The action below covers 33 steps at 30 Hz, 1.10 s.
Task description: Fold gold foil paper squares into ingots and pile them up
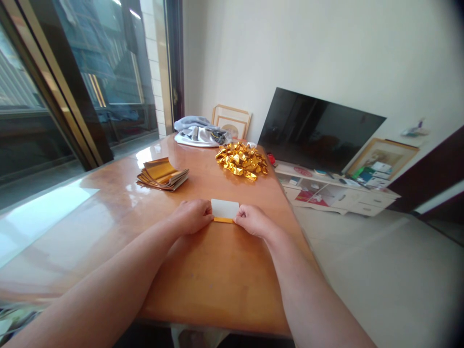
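Between my hands lies a sheet of gold foil paper (225, 209), its pale side up, with a narrow gold strip folded over along the near edge. My left hand (195, 215) pinches the left end of that fold. At its right end, my right hand (251, 220) has its fingers closed on the paper too. A stack of gold foil sheets (162, 175), slightly curled, rests beyond my left hand. Farther back, near the table's right edge, is a heap of folded gold paper pieces (242, 160).
The glossy wooden table (217, 270) has its right edge close to my right forearm. Bundled clothes (199, 131) lie at the far end, before framed pictures (232, 121). A television (319, 130) and a low white cabinet (337, 193) stand along the wall; glass doors (108, 72) are on the left.
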Each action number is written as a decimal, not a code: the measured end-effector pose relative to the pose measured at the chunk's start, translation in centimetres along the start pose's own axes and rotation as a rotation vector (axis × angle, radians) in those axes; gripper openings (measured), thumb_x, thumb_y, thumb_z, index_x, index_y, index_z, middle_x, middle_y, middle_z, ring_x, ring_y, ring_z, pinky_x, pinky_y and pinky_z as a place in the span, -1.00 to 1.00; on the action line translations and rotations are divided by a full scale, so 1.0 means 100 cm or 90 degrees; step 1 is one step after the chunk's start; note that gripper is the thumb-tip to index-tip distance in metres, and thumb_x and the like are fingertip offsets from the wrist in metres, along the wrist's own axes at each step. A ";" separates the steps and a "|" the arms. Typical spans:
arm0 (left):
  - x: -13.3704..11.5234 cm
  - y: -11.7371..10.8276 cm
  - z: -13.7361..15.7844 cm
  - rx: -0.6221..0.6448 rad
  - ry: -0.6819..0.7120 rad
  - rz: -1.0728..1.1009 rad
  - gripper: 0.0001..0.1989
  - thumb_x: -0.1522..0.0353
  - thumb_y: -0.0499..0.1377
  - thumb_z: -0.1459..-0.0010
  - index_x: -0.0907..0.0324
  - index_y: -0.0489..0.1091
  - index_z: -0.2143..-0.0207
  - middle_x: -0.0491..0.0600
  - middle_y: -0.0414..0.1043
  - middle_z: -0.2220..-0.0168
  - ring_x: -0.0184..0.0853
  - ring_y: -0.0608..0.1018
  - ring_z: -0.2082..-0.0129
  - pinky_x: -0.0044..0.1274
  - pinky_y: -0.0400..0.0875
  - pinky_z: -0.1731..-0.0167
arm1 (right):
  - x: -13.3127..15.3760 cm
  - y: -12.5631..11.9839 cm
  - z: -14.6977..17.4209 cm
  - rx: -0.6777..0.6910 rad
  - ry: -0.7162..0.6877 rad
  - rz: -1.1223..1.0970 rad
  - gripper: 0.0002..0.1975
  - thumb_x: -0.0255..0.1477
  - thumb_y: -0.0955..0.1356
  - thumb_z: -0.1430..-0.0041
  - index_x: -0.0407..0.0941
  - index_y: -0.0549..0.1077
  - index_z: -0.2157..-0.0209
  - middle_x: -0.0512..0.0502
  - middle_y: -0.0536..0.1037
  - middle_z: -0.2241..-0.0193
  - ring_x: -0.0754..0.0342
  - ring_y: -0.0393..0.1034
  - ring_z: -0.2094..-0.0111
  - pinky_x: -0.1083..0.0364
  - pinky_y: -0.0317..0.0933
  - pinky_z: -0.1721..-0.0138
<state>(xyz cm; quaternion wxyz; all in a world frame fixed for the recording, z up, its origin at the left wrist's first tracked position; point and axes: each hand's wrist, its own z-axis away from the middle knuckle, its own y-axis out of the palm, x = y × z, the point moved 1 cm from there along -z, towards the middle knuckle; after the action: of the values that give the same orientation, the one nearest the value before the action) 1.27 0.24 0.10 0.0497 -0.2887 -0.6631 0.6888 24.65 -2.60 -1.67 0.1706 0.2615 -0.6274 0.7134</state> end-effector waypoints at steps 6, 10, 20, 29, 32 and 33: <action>0.003 -0.004 -0.003 0.046 -0.008 0.015 -0.79 0.19 0.09 -0.14 0.09 0.43 0.36 -0.06 0.54 0.33 -0.25 0.52 0.34 -0.50 0.23 0.42 | 0.001 -0.001 0.001 -0.006 0.004 -0.003 -0.92 -0.43 0.29 0.03 -0.14 0.38 0.51 0.07 0.33 0.57 0.19 0.15 0.55 0.18 -0.15 0.55; 0.004 -0.006 -0.005 0.065 0.002 0.018 -0.79 0.22 0.08 -0.14 0.12 0.45 0.37 -0.04 0.54 0.33 -0.27 0.52 0.36 -0.51 0.25 0.42 | 0.000 -0.001 0.002 -0.004 0.003 -0.005 -0.92 -0.43 0.29 0.02 -0.14 0.37 0.52 0.08 0.31 0.58 0.21 0.12 0.55 0.18 -0.14 0.54; 0.000 -0.008 -0.004 0.061 0.015 -0.006 -0.80 0.21 0.08 -0.16 0.10 0.43 0.35 -0.05 0.55 0.31 -0.23 0.53 0.33 -0.48 0.25 0.38 | -0.004 0.001 -0.003 0.017 -0.002 -0.014 -0.92 -0.45 0.29 0.02 -0.14 0.39 0.52 0.12 0.27 0.64 0.23 0.03 0.62 0.18 -0.15 0.56; -0.012 -0.003 0.003 -0.064 0.154 -0.036 -0.74 0.43 0.08 -0.18 0.05 0.49 0.14 0.01 0.48 0.19 -0.20 0.48 0.16 -0.40 0.27 0.11 | -0.004 0.002 -0.003 0.010 -0.001 -0.027 -0.93 -0.46 0.31 0.02 -0.15 0.43 0.48 0.09 0.35 0.59 0.22 0.13 0.58 0.20 -0.09 0.54; -0.019 0.000 0.005 -0.047 0.249 -0.031 -0.67 0.46 0.08 -0.18 -0.01 0.55 0.13 0.03 0.42 0.25 -0.20 0.45 0.18 -0.43 0.28 0.14 | -0.003 0.001 -0.001 0.010 0.003 -0.031 -0.92 -0.45 0.32 0.01 -0.15 0.42 0.49 0.08 0.36 0.59 0.21 0.13 0.58 0.20 -0.10 0.55; -0.021 0.001 0.006 -0.037 0.270 -0.034 -0.68 0.44 0.09 -0.19 -0.03 0.57 0.14 0.03 0.40 0.27 -0.20 0.44 0.20 -0.43 0.28 0.16 | -0.002 0.000 -0.001 0.012 0.006 -0.032 -0.92 -0.45 0.32 0.01 -0.15 0.42 0.50 0.08 0.35 0.60 0.21 0.13 0.58 0.20 -0.11 0.55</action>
<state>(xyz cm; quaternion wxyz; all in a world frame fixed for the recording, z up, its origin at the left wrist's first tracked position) 2.75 -1.19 0.70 0.1985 -0.4109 -0.6648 0.5915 24.80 -2.53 -1.85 0.1890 0.2754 -0.6133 0.7157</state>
